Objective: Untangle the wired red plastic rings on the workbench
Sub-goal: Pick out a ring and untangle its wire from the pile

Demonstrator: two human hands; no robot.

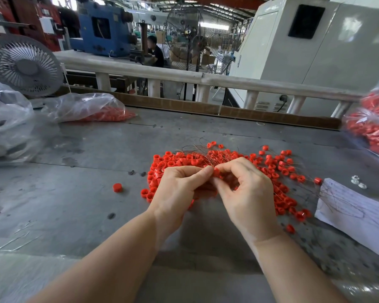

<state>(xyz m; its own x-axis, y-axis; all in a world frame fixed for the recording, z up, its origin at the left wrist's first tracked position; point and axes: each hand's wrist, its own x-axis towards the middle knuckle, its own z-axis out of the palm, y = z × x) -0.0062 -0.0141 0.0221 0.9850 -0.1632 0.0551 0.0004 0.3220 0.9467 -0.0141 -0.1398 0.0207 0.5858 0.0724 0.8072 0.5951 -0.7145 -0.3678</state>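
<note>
Head view: left hand [179, 189] and right hand [247, 193] meet fingertip to fingertip low over the near edge of the red ring pile [225, 162]; left thumb and forefinger pinch at a ring or its wire, exact contact too small to tell; right hand's fingers curl round and pinch a single red ring [216, 171] between the two hands; judging by this, the two pinches work one strand free while the rest of the heap stays put on the workbench [85, 204]; thin dark wires [195, 147] fan out from the pile just beyond the fingertips, so the tangle looks far from cleared; rings spread beyond and right of the hands, touching and overlapping; one loose red cap [117, 187] sits apart left of the left hand, likely strayed; white paper sheet [354, 213] lies right of the right hand with wires trailing onto it; far left, clear plastic bag [85, 108] holds more red parts, another bag of red rings [372, 127] far right, presumably stock kept out of the working patch; grey desk fan [24, 65] stands beyond the left bag.
</note>
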